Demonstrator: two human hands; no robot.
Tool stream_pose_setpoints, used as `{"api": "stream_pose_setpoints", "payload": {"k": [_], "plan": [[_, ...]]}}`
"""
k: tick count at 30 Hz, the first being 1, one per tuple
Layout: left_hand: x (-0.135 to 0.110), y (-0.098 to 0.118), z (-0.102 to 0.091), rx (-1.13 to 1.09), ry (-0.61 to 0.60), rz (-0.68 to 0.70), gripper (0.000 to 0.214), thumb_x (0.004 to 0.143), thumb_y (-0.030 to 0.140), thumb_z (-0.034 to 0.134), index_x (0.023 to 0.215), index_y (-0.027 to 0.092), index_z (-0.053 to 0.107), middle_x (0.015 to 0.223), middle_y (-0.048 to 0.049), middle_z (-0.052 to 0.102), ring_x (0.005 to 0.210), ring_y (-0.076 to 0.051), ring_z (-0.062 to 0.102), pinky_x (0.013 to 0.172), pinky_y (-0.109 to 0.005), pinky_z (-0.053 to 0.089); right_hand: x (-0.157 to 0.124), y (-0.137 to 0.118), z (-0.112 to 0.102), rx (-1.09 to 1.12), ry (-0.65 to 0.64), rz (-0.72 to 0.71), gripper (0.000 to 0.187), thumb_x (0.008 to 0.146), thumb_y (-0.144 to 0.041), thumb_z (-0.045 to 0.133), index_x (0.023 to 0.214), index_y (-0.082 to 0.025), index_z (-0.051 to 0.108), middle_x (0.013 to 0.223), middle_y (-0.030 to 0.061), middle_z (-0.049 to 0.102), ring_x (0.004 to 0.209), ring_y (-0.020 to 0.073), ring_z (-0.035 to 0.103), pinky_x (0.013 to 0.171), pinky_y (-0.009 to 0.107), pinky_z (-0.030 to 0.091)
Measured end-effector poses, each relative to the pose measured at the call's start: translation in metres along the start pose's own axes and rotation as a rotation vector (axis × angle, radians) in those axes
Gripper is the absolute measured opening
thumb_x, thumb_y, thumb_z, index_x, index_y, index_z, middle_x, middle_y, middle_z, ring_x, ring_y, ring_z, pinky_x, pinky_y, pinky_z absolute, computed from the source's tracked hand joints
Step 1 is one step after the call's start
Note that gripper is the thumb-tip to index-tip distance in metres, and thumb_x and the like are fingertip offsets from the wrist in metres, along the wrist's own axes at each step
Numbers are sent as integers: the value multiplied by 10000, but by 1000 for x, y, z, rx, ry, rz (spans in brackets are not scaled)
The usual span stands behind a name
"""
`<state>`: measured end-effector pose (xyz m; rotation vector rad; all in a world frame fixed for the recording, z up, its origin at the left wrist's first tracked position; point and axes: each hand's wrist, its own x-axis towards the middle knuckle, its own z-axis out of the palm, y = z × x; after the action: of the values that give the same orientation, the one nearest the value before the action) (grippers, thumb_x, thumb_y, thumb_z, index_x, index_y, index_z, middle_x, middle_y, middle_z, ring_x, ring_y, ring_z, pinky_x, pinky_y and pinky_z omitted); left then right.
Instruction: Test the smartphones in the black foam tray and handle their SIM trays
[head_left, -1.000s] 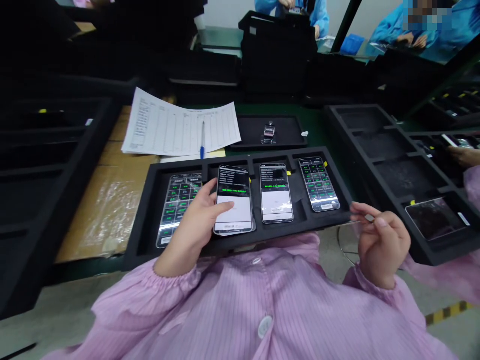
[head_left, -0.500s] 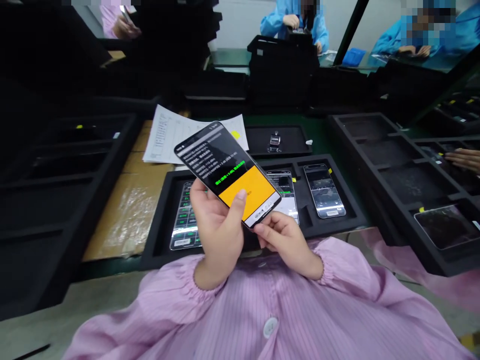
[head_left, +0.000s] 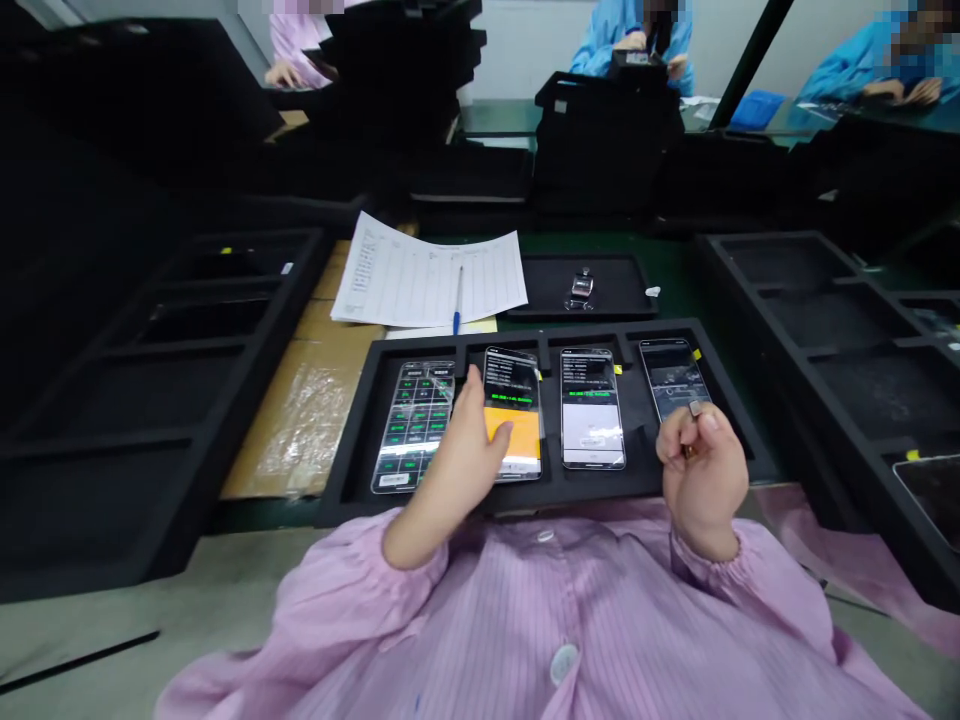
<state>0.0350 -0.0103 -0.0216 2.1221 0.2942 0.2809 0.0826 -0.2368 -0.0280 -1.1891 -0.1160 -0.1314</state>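
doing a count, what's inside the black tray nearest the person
Four phones lie side by side in the black tray. The left hand partly covers the left two; the right hand hides the rightmost phone's lower end. Whatever lies beneath the phones is covered.

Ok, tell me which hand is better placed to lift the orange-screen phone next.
Probably the left hand: it is at the orange-screen phone, with its thumb over the screen. The right hand is farther off, past the next phone along, and pinches a small object.
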Motion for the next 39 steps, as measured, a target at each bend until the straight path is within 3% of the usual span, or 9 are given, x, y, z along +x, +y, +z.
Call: {"api": "stream_pose_setpoints", "payload": {"k": [3,6,11,15,19,23,25,34,39], "plan": [[-4,21,30,342,25,159,736,879,154,459,1557,26,202,1643,-271,219,1565,-359,105,1259,-622,159,1,2,-1,-1,-10,-18,331,928,-362,541,663,-199,428,557,-24,424,462,97,332,457,255,204],[-3,40,56,412,-158,185,749,870,132,443,1545,-29,160,1558,-327,359,1531,-405,221,1230,-660,186,-4,3,-1,-18,-3,-41,337,935,-383,544,669,-203,440,556,-22,435,465,105,348,459,255,214],[0,51,76,-40,-162,35,777,890,260,546,1549,68,181,1540,-286,391,1460,-368,384,1199,-580,313,-6,4,-3,12,27,-66,352,939,-403,554,661,-203,471,546,-19,442,461,109,360,448,247,233],[13,53,90,-525,-106,-259,822,766,152,678,1480,128,272,1333,-211,585,1188,-309,621,1090,-528,448,-7,-5,-9,97,-23,-32,359,876,-338,560,579,-181,434,642,9,551,432,71,327,434,240,229],[26,59,86,-739,-184,-341,561,688,45,661,1214,149,494,983,-86,701,930,-252,700,900,-428,562,-15,-24,-14,188,-235,228,403,781,-269,570,517,-167,283,685,30,594,392,43,245,387,231,185],[21,79,65,-934,-46,-120,451,754,130,667,1167,185,494,1159,-83,676,1074,-231,680,966,-391,556,-24,-29,-8,318,-454,602,361,781,-327,645,639,-210,334,537,-48,465,366,41,107,337,198,112],[14,90,57,-922,36,-1,456,788,159,672,1196,211,476,1231,-76,649,1158,-222,648,1011,-375,539,-26,-24,-2,308,-484,666,331,805,-394,693,730,-211,427,580,-57,508,371,28,102,344,175,111],[-12,101,82,-999,88,188,518,910,179,607,1361,260,364,1259,-83,603,1112,-201,650,972,-343,554,-34,-5,-9,24,-129,318,337,799,-396,827,729,-188,571,542,-25,528,420,59,372,385,142,286],[-13,98,93,-1026,75,226,538,927,190,595,1400,242,344,1313,-114,580,1138,-218,644,987,-368,557,-33,-7,-14,24,-76,279,352,777,-366,813,672,-195,523,516,-41,467,424,74,373,397,159,346]]}}
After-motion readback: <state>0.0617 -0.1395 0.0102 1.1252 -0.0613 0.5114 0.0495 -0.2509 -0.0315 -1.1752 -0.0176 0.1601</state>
